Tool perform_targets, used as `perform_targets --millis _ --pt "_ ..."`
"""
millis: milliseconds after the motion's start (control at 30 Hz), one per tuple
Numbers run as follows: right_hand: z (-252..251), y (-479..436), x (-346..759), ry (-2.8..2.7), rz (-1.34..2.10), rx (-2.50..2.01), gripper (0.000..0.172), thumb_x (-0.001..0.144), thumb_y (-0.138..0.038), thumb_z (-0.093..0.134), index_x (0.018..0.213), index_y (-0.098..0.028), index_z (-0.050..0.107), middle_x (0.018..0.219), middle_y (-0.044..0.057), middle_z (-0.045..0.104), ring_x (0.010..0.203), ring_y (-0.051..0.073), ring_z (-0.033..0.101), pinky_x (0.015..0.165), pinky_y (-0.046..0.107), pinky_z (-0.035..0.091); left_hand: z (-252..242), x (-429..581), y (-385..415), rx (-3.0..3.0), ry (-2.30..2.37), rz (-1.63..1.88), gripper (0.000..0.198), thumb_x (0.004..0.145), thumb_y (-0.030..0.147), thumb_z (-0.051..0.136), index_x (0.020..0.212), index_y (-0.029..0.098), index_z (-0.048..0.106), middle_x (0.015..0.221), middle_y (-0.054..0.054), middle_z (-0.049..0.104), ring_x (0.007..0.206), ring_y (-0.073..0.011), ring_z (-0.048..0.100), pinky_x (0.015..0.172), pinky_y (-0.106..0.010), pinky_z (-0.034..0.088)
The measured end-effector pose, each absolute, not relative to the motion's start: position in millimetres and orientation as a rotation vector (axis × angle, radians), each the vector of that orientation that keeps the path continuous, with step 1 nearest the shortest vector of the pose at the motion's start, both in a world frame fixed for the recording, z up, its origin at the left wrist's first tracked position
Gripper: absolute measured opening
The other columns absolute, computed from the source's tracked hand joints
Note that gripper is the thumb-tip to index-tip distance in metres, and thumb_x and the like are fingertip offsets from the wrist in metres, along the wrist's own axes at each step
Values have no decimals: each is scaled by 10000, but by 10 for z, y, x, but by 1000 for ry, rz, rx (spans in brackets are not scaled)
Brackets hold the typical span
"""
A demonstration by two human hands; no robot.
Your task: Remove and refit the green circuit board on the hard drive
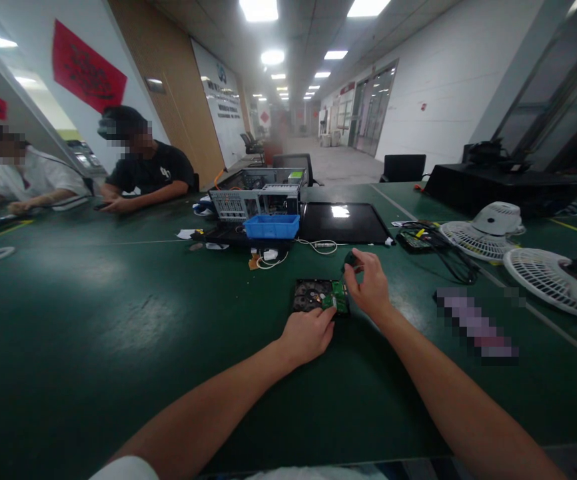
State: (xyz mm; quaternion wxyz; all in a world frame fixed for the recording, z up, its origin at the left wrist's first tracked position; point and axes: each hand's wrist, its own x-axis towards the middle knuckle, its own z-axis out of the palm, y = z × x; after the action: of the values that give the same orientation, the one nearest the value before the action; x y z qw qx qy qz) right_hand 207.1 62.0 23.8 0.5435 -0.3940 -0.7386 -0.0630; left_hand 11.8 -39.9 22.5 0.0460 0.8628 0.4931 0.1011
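A hard drive (311, 294) lies on the green table in front of me, its dark metal underside and green circuit board facing up. My left hand (309, 337) grips its near edge, with fingertips resting over the board. Above the drive's right side, my right hand (370, 283) is closed around a small screwdriver (350, 259) with a dark handle. The thin shaft points down toward the board, but whether the tip touches a screw is too small to tell.
Beyond the drive stand a blue bin (272, 227), an opened computer case (256, 193) and a flat black screen (346, 223). White fan parts (483, 230) and black cables (456, 257) lie to the right. Two people sit at the far left; one person (151, 170) wears black.
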Motion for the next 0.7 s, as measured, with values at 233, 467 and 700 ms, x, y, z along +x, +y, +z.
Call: perform_targets --millis 233,467,700 --pt "162 671 2064 -1672 -123 -895 443 937 -309 650 1335 -223 475 1279 139 615 949 227 694 807 420 629 241 109 -387 2640 1489 315 454 1021 367 381 1439 231 496 1137 -79 711 916 -230 709 752 -345 570" --pt "219 614 2076 -1757 -209 -938 429 951 -282 608 1365 -228 512 1215 133 599 883 217 679 824 428 619 216 124 -393 2648 1498 346 452 1023 364 379 1431 224 512 1157 -88 708 920 -234 707 763 -356 579" --pt "200 655 2074 -1704 -180 -882 447 943 -254 613 1366 -224 469 1332 155 562 1067 249 657 848 436 626 220 121 -395 2643 1510 299 462 1022 364 398 1458 238 486 1167 -99 703 963 -236 708 804 -355 580"
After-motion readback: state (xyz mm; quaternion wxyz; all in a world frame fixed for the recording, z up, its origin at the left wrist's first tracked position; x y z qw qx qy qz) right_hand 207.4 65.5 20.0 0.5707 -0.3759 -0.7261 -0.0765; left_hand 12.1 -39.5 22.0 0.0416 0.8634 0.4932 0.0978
